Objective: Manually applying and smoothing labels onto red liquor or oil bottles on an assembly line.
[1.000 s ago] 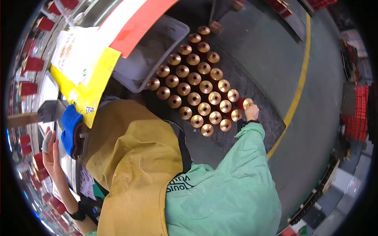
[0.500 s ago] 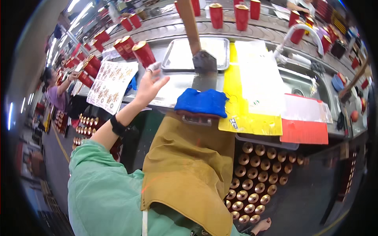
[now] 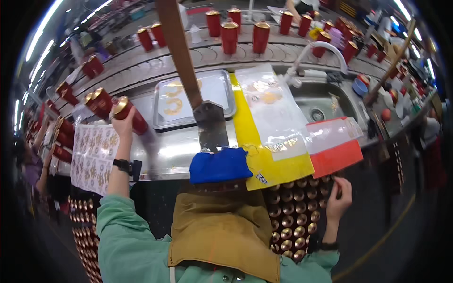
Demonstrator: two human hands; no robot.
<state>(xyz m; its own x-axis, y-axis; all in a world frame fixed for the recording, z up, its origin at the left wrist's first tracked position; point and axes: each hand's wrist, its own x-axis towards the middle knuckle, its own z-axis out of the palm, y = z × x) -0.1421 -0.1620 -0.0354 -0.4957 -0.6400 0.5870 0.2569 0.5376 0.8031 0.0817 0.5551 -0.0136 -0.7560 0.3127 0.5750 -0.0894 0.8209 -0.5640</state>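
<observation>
My left hand (image 3: pixel 123 123) is clamped round a red can with a gold lid (image 3: pixel 130 114), held over the steel bench (image 3: pixel 179 151) beside the sheet of labels (image 3: pixel 94 158). My right hand (image 3: pixel 339 198) hangs low at the gold lids (image 3: pixel 290 214) below; I cannot tell whether it grips one. I judge this a placing step, calling for a steady set-down.

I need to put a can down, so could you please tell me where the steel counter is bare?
Bare steel counter lies between the patterned sheet and blue cloth, below the metal tray, right of the left hand gripping a red can. The yellow sheet area and sink are crowded.
</observation>
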